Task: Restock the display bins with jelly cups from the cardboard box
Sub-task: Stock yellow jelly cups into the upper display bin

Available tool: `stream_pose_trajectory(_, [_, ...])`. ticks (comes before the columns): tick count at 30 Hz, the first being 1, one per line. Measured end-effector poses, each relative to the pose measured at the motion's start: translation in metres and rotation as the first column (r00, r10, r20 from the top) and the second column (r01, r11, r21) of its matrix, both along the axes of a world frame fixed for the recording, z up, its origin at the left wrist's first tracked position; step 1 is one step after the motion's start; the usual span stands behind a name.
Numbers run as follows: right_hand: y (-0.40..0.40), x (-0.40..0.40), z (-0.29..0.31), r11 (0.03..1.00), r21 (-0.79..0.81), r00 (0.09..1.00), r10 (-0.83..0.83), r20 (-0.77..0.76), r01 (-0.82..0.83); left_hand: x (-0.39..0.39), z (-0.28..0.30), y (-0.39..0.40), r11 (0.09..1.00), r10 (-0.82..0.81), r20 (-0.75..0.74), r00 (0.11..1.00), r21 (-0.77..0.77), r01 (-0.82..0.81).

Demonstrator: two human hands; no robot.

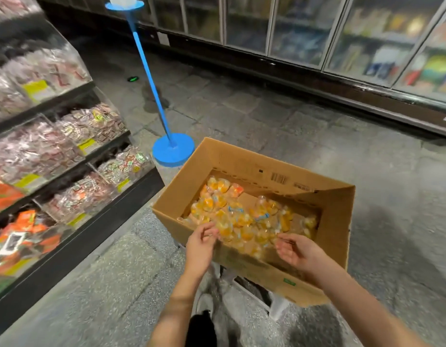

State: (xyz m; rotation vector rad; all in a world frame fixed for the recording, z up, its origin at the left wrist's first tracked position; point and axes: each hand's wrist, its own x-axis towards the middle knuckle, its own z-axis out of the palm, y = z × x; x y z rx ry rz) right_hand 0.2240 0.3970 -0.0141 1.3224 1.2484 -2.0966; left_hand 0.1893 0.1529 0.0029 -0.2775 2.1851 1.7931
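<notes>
An open cardboard box (337, 221) stands in front of me on a low white stand. Inside lies a heap of clear jelly cups (244, 216) with orange and yellow filling. My left hand (200, 242) hovers over the box's near left rim, fingers loosely curled toward the cups and holding nothing. Over the near right rim my right hand (295, 250) is turned palm up, fingers relaxed and empty. The display bins (74, 196) line the tiered shelf on the left, filled with wrapped sweets.
A blue pole stand with a round base (173, 150) is just behind the box's far left corner. Glass-door coolers (367, 41) run along the back wall. Grey tiled floor (267, 113) lies between them. Orange packets (19, 236) fill the lowest left bins.
</notes>
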Motion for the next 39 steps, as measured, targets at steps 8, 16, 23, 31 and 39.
stream_pose_trajectory(8, [-0.009, -0.116, -0.082, 0.987, 0.136, 0.987, -0.101, 0.127, 0.084, -0.163, -0.071, -0.01, 0.974, -0.193, 0.035, 0.98, -0.113, 0.196])
stream_pose_trajectory(16, [-0.025, -0.207, -0.165, 0.786, 0.589, 0.966, 0.043, 0.256, -0.191, -0.255, -0.16, 0.001, 0.965, -0.227, 0.237, 0.945, -0.074, 0.251])
stream_pose_trajectory(23, [-0.02, -0.277, -0.214, 0.417, 0.757, 0.841, 0.435, 0.32, -0.504, -0.276, -0.213, 0.012, 0.957, -0.278, 0.259, 0.925, -0.001, 0.289])
stream_pose_trajectory(31, [0.029, -0.294, -0.274, 0.016, 0.559, 0.492, 0.498, 0.714, -0.829, -0.277, -0.235, 0.022, 0.967, -0.254, 0.301, 0.919, 0.054, 0.249])
stream_pose_trajectory(39, [0.029, -0.271, -0.279, -0.28, 0.609, 0.4, 0.544, 0.738, -0.743, -0.276, -0.227, 0.017, 0.945, -0.293, 0.304, 0.906, -0.051, 0.323])
